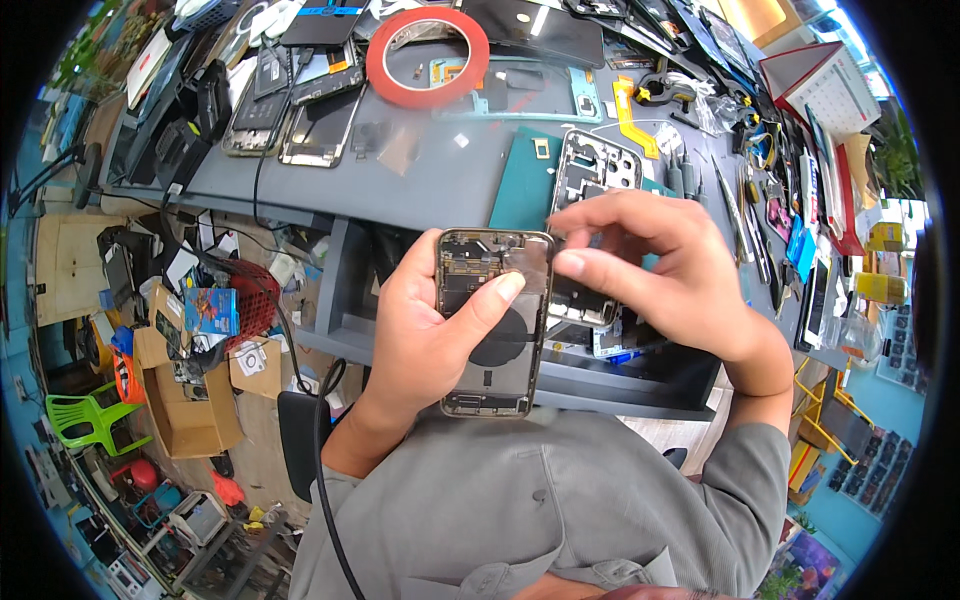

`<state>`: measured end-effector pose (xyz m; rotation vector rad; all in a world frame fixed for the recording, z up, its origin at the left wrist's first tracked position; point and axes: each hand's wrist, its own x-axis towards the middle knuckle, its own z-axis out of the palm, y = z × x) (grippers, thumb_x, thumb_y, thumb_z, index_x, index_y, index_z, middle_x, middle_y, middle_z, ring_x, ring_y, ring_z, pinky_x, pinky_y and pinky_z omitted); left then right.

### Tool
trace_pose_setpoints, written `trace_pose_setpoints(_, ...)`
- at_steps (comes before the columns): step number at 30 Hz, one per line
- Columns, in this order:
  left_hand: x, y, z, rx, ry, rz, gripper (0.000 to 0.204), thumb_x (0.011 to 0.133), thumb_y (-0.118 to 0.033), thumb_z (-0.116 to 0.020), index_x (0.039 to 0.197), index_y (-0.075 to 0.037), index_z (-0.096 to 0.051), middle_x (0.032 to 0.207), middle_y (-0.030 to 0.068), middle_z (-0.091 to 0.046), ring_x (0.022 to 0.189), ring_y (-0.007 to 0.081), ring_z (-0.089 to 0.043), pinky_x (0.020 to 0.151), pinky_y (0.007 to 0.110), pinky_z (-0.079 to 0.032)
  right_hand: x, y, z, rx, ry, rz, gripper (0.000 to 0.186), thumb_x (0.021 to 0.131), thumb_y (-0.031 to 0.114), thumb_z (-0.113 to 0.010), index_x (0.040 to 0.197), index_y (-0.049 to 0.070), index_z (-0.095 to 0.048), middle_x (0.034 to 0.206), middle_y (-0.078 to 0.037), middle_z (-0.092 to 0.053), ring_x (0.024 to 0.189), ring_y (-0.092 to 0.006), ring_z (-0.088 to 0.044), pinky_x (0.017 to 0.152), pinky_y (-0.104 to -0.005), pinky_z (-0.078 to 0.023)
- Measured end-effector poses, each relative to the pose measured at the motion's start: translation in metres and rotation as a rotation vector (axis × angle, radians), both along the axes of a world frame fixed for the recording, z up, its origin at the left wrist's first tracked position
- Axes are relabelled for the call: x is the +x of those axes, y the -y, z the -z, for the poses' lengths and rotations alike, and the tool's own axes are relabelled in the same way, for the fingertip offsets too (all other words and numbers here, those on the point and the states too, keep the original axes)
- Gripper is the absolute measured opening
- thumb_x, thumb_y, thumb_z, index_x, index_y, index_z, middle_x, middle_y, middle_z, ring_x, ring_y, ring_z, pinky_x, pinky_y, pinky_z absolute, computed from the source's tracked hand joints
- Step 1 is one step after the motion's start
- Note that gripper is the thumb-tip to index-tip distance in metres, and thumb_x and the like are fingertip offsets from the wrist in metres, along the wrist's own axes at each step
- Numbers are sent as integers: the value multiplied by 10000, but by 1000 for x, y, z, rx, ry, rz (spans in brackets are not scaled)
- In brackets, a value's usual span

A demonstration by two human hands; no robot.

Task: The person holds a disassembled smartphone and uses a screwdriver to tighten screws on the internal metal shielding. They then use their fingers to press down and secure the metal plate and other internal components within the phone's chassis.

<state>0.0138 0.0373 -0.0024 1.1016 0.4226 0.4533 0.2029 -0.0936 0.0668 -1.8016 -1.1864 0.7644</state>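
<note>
Opened phone point(497, 340) sits in your left hand point(420, 335), that grip clamped around its sides with the thumb across its inner face, just before the grey surface point(425, 185), while your right hand point(675, 270) curls beside its upper edge, whether pinching anything I cannot tell.

Phone-repair workshop: opened phones point(488, 384), small tools point(688, 178), cluttered desk point(420, 195)

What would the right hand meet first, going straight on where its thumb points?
Probably the opened phone, at its upper right edge; depth is unclear: the right hand may already touch it.
</note>
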Motion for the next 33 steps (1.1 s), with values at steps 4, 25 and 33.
trace_pose_setpoints(4,9,-11,1,51,-74,-74,276,990,-36,-730,1232,17,-610,1108,38,-726,993,62,-647,890,244,-521,34,19,-12,10,173,116,148,973,81,-755,1054,-41,-731,975,-59,-743,857,-94,-666,770,-238,-518)
trace_pose_setpoints(25,29,-15,4,87,-181,-105,418,951,17,-740,1314,-12,-534,1096,68,-698,939,88,-658,824,241,-539,94,117,21,-23,1019,-52,391,738,-52,-707,1101,96,-697,1182,-73,-647,912,-283,-684,724,-383,-561)
trace_pose_setpoints(33,32,-16,3,110,-177,-66,442,944,38,-742,1329,-19,-533,1125,69,-688,967,99,-653,857,247,-537,101,112,19,-70,1121,-180,363,764,26,-670,1125,63,-675,1260,-91,-627,996,-286,-678,734,-386,-579)
